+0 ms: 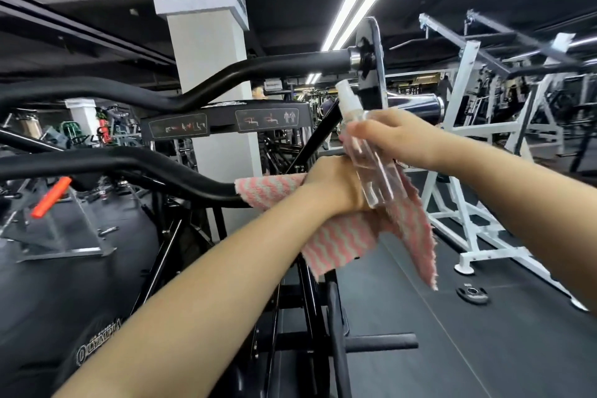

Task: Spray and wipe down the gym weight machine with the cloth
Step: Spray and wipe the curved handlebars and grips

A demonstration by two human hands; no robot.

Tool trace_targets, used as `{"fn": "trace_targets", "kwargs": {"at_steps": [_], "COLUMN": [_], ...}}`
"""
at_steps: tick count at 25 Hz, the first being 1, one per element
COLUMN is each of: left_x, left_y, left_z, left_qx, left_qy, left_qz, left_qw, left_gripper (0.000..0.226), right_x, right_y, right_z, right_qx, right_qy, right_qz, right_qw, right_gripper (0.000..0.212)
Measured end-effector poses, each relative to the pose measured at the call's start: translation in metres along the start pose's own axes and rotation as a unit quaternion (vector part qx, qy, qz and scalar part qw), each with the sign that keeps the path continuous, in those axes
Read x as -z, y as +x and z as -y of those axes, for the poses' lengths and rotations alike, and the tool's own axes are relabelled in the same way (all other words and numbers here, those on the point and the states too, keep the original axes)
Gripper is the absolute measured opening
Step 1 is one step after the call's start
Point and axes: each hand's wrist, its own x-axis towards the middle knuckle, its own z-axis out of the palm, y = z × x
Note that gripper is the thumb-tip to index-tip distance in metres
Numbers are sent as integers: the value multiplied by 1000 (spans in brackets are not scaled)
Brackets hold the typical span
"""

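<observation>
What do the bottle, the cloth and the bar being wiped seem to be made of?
Bottle: clear plastic, probably; the cloth shows through it.
Cloth: soft woven textile, pink-and-pale zigzag, fuzzy frayed edges.
Bar: likely metal tube, matte black coating with dull highlights.

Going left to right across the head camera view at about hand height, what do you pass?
Orange handle → black machine bar → pink striped cloth → left hand pressing the cloth on the bar → clear spray bottle → right hand gripping the bottle → white machine frame.
</observation>
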Motion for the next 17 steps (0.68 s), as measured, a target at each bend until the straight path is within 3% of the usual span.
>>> {"fn": "trace_targets", "kwargs": {"at_steps": [3,6,10,13,17], "left_x": [-6,-21,-34,-39,-58], "left_y": [-8,-13,-27,-43,-71], "left_z": [3,11,32,42,72], "left_qx": [-31,-28,-40,-35,-29], "left_qy": [52,67,144,162,188], "left_qz": [-50,-94,-146,-163,-221], "left_qw": [997,993,978,973,957], "left_gripper": [29,20,44,39,60], "right_x": [-4,-2,0,-2,-16], "right_y": [-6,-10,-8,-9,-10], "right_z": [-2,0,3,11,27], "right_qx": [20,-11,-39,-42,-19], "right_qy": [-87,-27,-19,-32,-51], "right_qz": [11,10,67,104,131], "right_qw": [996,1000,997,993,990], "right_gripper": [42,37,42,48,43]}}
